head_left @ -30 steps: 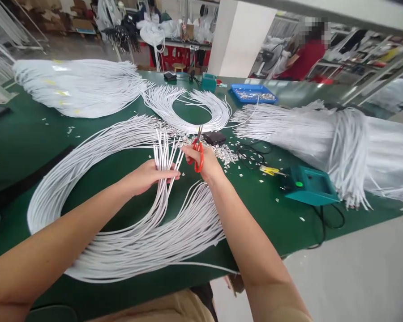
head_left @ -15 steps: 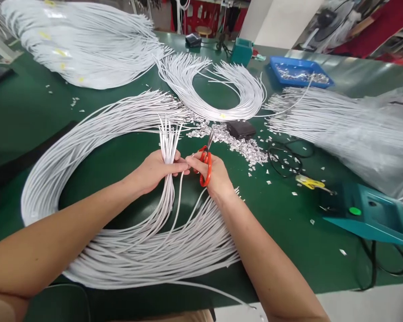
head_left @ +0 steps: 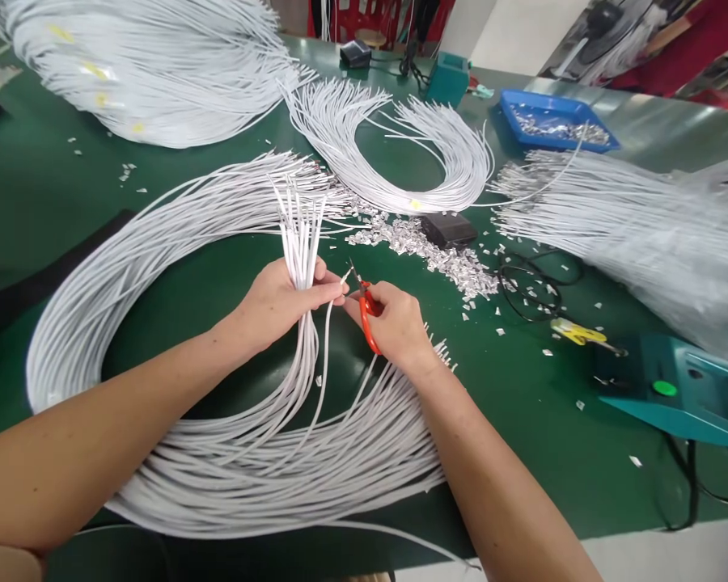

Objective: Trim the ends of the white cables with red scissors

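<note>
Here's the left hand (head_left: 282, 295), closed round an upright bunch of white cables (head_left: 302, 242), thumb pressed across the front, the ends fanning out above the fist. At that thumb's tip, one single cable (head_left: 326, 347) stands apart from the rest, its end pinched and poking out to the right.

Right beside it, the right hand (head_left: 397, 323) is curled round red-handled scissors (head_left: 367, 319), the slim dark blades pointing up and a touch left, right by that cable end; whether they touch it, I can't tell. The two hands almost meet here!

Below and around them sweeps a big loop of white cables (head_left: 66, 339), curving out to the left, one set of ends running under the right forearm. Just beyond the hands, a heap of small pale scraps (head_left: 461, 271) spreads over the green table (head_left: 522, 469), a black box (head_left: 449, 230) at its edge.

Farther out, a second cable loop (head_left: 461, 170), then a blue tray (head_left: 511, 113) of more bits. Over on the right, a yellow-handled tool (head_left: 576, 331) lies against a teal machine (head_left: 704, 396), and at the far edge, a person's red sleeve (head_left: 679, 48).
</note>
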`<state>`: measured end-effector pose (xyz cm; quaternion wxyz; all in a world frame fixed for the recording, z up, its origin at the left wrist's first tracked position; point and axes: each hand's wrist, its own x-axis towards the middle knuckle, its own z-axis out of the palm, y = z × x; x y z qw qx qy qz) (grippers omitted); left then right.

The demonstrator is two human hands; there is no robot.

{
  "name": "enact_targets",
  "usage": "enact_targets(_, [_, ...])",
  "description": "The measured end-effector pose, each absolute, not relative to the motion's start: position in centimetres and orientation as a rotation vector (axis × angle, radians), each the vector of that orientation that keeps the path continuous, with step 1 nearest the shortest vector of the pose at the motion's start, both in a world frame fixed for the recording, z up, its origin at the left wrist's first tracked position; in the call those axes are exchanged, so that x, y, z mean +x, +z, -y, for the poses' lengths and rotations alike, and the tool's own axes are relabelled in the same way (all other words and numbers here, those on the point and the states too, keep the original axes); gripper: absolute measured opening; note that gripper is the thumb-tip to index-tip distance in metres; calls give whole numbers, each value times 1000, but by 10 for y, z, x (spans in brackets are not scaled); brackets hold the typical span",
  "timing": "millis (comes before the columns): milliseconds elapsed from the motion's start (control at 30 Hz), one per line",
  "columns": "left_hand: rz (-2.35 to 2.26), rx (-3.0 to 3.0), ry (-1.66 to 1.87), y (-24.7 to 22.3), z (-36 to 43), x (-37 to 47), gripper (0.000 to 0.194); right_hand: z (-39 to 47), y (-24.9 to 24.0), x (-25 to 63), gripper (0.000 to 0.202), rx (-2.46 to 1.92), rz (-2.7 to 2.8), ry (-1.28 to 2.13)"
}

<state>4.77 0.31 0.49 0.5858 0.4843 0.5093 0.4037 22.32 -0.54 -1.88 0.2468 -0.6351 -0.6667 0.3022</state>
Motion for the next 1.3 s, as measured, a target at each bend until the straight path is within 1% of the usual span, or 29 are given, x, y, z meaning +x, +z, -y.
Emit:
enact_targets(233, [-1258,1270,893,6,-1,49,22,6,-25,224,42,-1737,1931,667])
enact_targets(367, [-1371,1463,846,8,-2,49,14,8,-26,224,40,-1745,2036,577])
enact_targets(500, [-1375,1539,815,8,-3,48,10,9,-23,224,35,-1785,2098,505])
enact_targets(567, [-1373,1561,805,7,-3,48,12,10,-22,224,34,-1808,2124,468])
enact_targets(667, [-1408,1576,786,6,-3,47,19,10,-21,223,34,-1834,2153,424])
enact_targets(833, [-1350,1330,837,5,-2,48,26,12,-25,222,32,-1847,2154,351])
enact_targets(933, [-1281,1272,849,5,-3,49,25,13,-27,223,33,-1825,2152,327])
enact_targets(1167, [-1148,1191,861,2,-4,50,25,13,-30,225,29,-1773,2100,391])
enact_targets(1233, [-1119,1155,864,2,-4,50,24,10,-29,227,29,-1744,1994,507])
enact_targets(1300, [-1096,1113,849,2,-3,49,23,7,-25,230,27,-1672,1765,719])
